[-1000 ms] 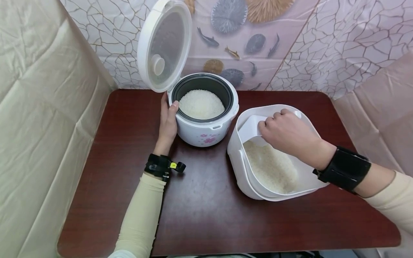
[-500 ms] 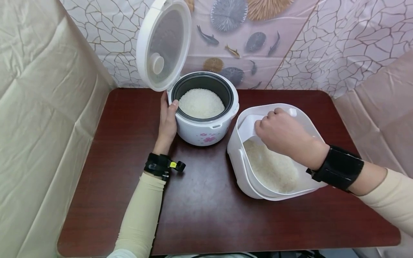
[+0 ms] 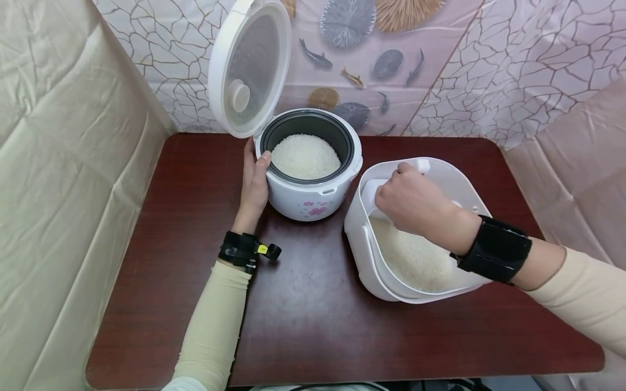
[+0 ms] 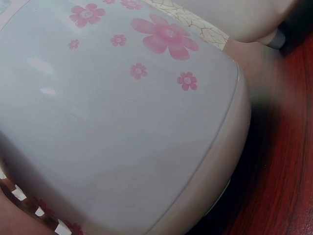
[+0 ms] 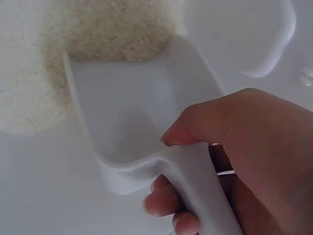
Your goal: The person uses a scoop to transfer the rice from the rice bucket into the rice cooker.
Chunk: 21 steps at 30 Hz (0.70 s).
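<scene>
A white rice cooker [image 3: 313, 203] with pink flowers stands at the back of the table, its lid [image 3: 259, 70] raised. White rice [image 3: 305, 157] lies in its dark inner pot [image 3: 313, 118]. My left hand [image 3: 254, 187] rests against the cooker's left side, thumb at the rim and fingers stretched along the wall. To the right, my right hand [image 3: 408, 198] reaches inside a white rice bin [image 3: 359, 250] and grips the handle of a white scoop [image 5: 132, 98]. In the right wrist view the scoop's bowl looks bare, its front lip at the bin's rice [image 5: 107, 34].
The brown table [image 3: 303, 326] bears both cooker and bin, which stand close together. Behind it hangs a patterned cloth [image 3: 469, 92]; a cream cloth wall [image 3: 73, 163] borders the left and a pinkish one [image 3: 582, 168] the right.
My right hand has moved left with the scoop inside the bin, towards its left wall. The left hand and the cooker have stayed in place.
</scene>
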Tool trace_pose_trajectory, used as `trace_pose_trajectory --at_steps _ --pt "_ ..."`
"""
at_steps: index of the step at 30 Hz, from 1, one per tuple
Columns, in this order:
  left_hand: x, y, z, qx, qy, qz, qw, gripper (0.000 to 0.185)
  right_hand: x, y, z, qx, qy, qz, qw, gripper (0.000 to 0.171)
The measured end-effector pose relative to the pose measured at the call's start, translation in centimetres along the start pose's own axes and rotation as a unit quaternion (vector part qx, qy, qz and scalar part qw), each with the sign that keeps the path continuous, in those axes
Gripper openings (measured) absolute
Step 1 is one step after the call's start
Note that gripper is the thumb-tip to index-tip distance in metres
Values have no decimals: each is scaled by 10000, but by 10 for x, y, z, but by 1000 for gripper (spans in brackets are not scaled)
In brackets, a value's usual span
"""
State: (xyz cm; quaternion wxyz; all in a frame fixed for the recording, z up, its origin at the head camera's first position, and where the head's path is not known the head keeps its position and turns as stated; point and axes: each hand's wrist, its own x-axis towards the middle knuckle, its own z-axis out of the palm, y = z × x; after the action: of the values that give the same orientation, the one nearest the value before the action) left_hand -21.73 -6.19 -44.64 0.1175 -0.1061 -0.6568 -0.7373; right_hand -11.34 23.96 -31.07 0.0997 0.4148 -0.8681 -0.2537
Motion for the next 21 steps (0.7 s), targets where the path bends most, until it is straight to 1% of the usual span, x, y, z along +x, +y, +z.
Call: trace_pose_trajectory --at_steps 5,8,10,13,16,19,21 --pt "0 -1 -1 -33 31 -70 10000 87 7 -1 5 -157 -90 -173 9997 27" --pt "-2 3 0 -80 -28 -105 9999 86 9 -1 9 -117 -166 -260 9995 26" --pt "-5 11 1 -82 -84 -118 9999 86 10 -1 12 -108 -161 -290 9994 26" --pt "-9 28 3 -10 -128 -114 9999 86 11 -1 14 -180 -123 -303 9993 27" --pt "-12 38 5 12 -118 -50 9999 86 12 -1 17 -257 -96 -309 9991 28" --pt "-11 39 4 34 -107 -18 9999 85 13 0 18 -178 -126 -305 9993 26" --pt "-9 33 2 58 -107 -44 9999 84 14 1 20 -79 -165 -312 9993 25"
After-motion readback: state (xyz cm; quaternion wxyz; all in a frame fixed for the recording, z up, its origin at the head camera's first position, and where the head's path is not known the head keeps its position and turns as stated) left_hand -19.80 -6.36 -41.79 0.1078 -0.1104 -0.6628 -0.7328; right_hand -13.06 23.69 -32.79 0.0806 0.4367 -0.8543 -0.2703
